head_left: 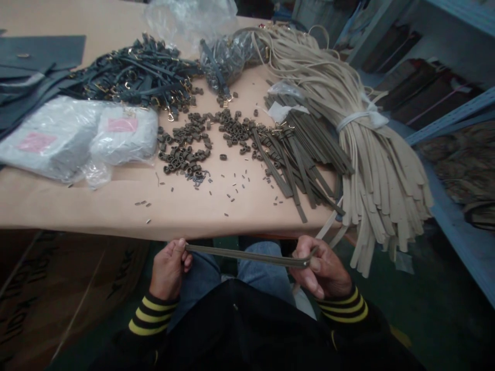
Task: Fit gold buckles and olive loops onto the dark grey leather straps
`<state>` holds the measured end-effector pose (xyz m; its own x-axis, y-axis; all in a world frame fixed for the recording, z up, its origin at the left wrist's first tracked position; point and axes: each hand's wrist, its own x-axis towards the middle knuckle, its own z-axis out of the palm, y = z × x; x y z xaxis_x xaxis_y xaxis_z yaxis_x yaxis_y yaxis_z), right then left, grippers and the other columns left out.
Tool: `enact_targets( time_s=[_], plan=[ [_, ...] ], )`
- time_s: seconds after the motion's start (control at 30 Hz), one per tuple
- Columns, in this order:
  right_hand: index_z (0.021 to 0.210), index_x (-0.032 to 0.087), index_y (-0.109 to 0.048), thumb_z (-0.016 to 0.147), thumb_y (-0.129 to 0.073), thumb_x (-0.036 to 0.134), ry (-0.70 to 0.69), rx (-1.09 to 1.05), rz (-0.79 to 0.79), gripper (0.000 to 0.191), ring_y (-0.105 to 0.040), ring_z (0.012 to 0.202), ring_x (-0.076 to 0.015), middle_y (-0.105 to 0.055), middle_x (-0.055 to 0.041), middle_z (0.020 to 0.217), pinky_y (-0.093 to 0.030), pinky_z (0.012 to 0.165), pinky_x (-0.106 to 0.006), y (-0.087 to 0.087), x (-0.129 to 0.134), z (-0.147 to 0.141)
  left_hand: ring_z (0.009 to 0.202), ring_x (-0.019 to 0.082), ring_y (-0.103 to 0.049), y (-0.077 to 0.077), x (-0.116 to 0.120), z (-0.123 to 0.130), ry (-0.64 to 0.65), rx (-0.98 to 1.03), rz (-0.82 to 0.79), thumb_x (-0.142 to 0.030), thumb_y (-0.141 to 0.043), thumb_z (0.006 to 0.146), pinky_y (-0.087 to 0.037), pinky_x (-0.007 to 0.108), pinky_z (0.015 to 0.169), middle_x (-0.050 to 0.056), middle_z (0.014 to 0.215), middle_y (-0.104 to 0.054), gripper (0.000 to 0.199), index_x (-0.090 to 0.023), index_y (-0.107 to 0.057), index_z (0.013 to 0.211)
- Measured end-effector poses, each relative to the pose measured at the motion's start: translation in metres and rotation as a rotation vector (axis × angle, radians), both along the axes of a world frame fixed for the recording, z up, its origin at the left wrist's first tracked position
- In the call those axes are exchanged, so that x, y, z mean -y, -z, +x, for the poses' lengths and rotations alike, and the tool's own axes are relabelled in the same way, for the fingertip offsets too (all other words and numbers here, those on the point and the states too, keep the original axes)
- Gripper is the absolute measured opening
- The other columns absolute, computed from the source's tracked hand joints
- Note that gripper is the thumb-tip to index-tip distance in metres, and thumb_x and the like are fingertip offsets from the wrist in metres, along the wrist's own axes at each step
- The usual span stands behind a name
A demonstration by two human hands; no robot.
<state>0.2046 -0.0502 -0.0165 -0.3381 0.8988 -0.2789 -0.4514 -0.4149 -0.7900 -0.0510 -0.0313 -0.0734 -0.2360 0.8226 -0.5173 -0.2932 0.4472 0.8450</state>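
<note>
Fingers: I clamp the strap (247, 256) with left hand (169, 269) and right hand (324, 268).
Strap: straight, beside table's (96, 206) near edge.

1. Nearest the desk (232, 226): hands (167, 270), bare, without gloves.
2. Just below the desk's front edge: blue denim trousers (263, 270).
3. Farther from the desk: black top (228, 335), long-sleeved, with a tiny pale spot in front.
4. Cuffs (152, 315): black, ringed with bright yellow stripes.
</note>
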Motion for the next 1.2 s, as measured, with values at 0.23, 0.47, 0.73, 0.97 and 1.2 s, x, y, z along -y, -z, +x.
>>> enact_targets(
  time_s=[0.23, 0.47, 0.73, 0.97, 1.2],
  plan=[
    [0.069, 0.021, -0.051, 0.070, -0.063, 0.031, 0.165, -0.286, 0.139, 0.016, -0.032, 0.031, -0.0013, -0.039, 0.0095, 0.044, -0.031, 0.033, -0.010, -0.007, -0.011, -0.010, 0.040, 0.009, -0.041, 0.009, 0.006, 0.004, 0.308, -0.409, 0.103, -0.037, -0.048, 0.075, -0.034, 0.021, 0.039, -0.005, 0.046, -0.043, 0.025, -0.017, -0.045, 0.060],
    [0.084, 0.019, -0.052, 0.083, -0.048, 0.030, 0.172, 0.234, 0.327, 0.012, -0.058, 0.080, -0.0125, -0.057, -0.0004, 0.080, -0.045, 0.081, -0.031, -0.047, -0.026, 0.005, 0.073, 0.017, -0.054, -0.037, 0.005, 0.039, 0.483, -0.676, 0.387, -0.030, -0.050, 0.074, -0.046, 0.029, 0.063, 0.006, 0.083, -0.056, 0.022, -0.016, -0.055, 0.091],
    [0.074, 0.015, -0.043, 0.081, -0.045, 0.028, -0.365, 0.534, 0.217, 0.015, -0.043, 0.041, -0.0035, -0.049, 0.0036, 0.059, -0.035, 0.040, -0.016, -0.038, -0.031, -0.046, 0.032, 0.004, -0.034, -0.082, -0.008, 0.065, 0.520, -0.017, 0.142, -0.045, -0.053, 0.071, -0.027, 0.014, 0.031, -0.008, 0.041, -0.041, 0.030, -0.016, -0.043, 0.070],
    [0.074, 0.013, -0.046, 0.072, -0.054, 0.031, -0.403, 0.255, 0.074, 0.019, -0.040, 0.042, -0.0031, -0.054, 0.0007, 0.061, -0.031, 0.040, -0.017, -0.008, -0.028, -0.047, 0.036, 0.004, -0.039, -0.053, -0.003, 0.063, 0.489, 0.048, 0.114, -0.042, -0.055, 0.070, -0.029, 0.015, 0.035, -0.007, 0.044, -0.044, 0.029, -0.016, -0.041, 0.066],
    [0.074, 0.014, -0.047, 0.072, -0.052, 0.027, -0.299, 0.355, 0.061, 0.014, -0.039, 0.040, -0.0032, -0.054, 0.0016, 0.059, -0.031, 0.040, -0.017, -0.002, -0.026, -0.054, 0.059, 0.009, -0.048, -0.046, 0.005, 0.063, 0.418, -0.339, 0.325, -0.024, -0.050, 0.076, -0.040, 0.020, 0.057, -0.002, 0.063, -0.051, 0.011, -0.015, -0.051, 0.068]
  ],
)
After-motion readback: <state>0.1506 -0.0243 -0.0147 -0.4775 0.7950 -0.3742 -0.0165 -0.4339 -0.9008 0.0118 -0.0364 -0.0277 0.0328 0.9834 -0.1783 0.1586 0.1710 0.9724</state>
